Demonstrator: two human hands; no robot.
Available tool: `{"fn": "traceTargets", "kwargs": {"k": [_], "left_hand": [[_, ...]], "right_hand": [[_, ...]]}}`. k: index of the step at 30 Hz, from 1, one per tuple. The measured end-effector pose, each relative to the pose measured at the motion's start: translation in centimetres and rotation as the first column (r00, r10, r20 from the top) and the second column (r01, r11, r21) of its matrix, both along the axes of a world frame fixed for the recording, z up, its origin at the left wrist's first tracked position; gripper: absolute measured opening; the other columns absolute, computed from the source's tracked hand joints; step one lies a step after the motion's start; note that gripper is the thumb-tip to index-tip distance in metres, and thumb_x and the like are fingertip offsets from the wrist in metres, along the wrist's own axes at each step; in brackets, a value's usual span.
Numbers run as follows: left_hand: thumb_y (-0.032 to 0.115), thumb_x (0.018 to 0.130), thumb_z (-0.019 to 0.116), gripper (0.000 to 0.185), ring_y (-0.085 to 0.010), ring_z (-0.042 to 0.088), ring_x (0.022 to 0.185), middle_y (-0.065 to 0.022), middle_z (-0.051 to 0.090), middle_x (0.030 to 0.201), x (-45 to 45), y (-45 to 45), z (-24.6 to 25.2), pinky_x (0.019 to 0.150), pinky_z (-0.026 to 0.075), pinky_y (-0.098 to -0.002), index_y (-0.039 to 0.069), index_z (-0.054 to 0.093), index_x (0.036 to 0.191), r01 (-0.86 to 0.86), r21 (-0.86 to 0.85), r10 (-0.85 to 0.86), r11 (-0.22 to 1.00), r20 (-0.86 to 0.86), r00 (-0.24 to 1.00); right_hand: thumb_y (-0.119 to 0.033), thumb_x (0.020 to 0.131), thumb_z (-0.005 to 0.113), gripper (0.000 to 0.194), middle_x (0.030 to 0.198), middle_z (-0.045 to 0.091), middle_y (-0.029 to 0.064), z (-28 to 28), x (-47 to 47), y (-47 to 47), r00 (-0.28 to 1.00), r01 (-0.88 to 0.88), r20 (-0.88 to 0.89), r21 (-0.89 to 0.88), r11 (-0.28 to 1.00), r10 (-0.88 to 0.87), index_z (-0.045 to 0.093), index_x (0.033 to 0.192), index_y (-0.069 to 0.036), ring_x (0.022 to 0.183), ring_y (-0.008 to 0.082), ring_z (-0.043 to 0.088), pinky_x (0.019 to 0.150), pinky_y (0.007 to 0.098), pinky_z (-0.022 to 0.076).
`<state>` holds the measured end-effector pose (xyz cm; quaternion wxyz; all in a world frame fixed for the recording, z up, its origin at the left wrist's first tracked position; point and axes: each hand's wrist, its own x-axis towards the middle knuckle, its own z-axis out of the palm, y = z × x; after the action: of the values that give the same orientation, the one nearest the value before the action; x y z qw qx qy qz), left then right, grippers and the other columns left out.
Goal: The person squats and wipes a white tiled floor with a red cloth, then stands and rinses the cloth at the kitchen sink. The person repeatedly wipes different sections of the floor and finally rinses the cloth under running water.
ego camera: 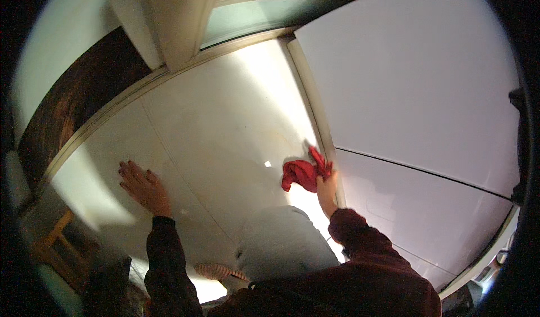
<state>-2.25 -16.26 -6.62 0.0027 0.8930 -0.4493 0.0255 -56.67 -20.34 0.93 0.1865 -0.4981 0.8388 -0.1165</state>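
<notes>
My right hand (327,187) grips a bunched red cloth (300,174) against the beige edge trim of a pale cabinet, right of centre. Part of the cloth hangs to the left over the glossy light floor tiles (211,123), and its upper tip points up along the trim. My left hand (143,188) is held out flat over the tiles on the left, its fingers spread a little and holding nothing. Between the hands, nearer the right one, a small white scrap or spot of light (268,164) shows on the tiles. Both arms wear dark sleeves.
A large pale panelled surface (405,89) with a dark seam fills the right side. A beige frame or skirting (177,68) crosses the top left beside a dark wood-like panel (84,85). At lower left stands a wooden chair or stool (63,228). My knee and slippered foot (217,270) are below.
</notes>
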Motion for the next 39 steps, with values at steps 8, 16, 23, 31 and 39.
{"fn": "traceTargets", "kwargs": {"k": [8,16,23,31,39], "left_hand": [[0.029,0.109,0.041,0.056,-0.0313,0.020,0.155,-0.0117,0.020,0.169,0.3,-0.1,0.4,0.125,0.016,-0.0539,0.009,0.028,0.160,0.015,-0.054,-0.015,0.998,0.005,1.000],[0.028,0.109,0.039,0.055,-0.0326,0.022,0.155,-0.0130,0.022,0.168,0.2,0.2,0.1,0.124,0.017,-0.0539,0.009,0.029,0.159,0.040,-0.045,-0.039,0.998,0.034,0.999],[0.031,0.110,0.035,0.054,-0.0325,0.022,0.154,-0.0127,0.022,0.168,0.3,0.4,-0.1,0.124,0.018,-0.0541,0.009,0.029,0.159,0.038,-0.037,-0.036,0.999,0.058,0.998],[0.031,0.110,0.034,0.055,-0.0311,0.018,0.156,-0.0113,0.018,0.169,0.9,0.5,0.3,0.125,0.015,-0.0536,0.009,0.027,0.160,0.045,-0.040,-0.045,0.998,0.009,0.999],[0.027,0.108,0.038,0.056,-0.0328,0.016,0.156,-0.0121,0.018,0.169,0.8,0.2,0.1,0.126,0.012,-0.0537,0.008,0.026,0.160,-0.002,-0.011,0.002,1.000,-0.017,1.000]], "right_hand": [[-0.052,0.099,0.056,0.074,0.144,0.050,0.0282,-6.6,-11.4,9.9,0.656,0.753,-0.138,0.176,0.634,-0.742,0.047,0.148,0.003,0.136,0.0376,0.046,0.111,0.0458,0.0436],[-0.036,0.095,0.065,0.058,0.134,0.053,0.0318,-8.6,3.2,-7.8,0.943,0.195,-0.257,-0.087,0.977,-0.211,0.055,0.136,0.003,0.123,0.0467,0.050,0.109,0.0490,0.0398],[-0.017,0.091,0.066,0.040,0.125,0.058,0.0278,-5.8,15.8,-23.0,0.963,-0.270,-0.133,-0.378,0.886,0.236,0.061,0.127,0.000,0.118,0.0439,0.053,0.104,0.0508,0.0423],[-0.004,0.086,0.068,0.033,0.121,0.059,0.0162,-3.9,16.9,-20.3,0.721,-0.579,0.154,-0.401,0.710,0.676,0.064,0.118,-0.005,0.117,0.0376,0.053,0.102,0.0447,0.0442],[-0.016,0.099,0.063,0.045,0.139,0.050,0.0215,2.4,3.5,-2.7,0.956,-0.285,-0.007,-0.239,0.928,0.292,0.052,0.141,-0.006,0.126,0.0368,0.052,0.106,0.0487,0.0439]]}}
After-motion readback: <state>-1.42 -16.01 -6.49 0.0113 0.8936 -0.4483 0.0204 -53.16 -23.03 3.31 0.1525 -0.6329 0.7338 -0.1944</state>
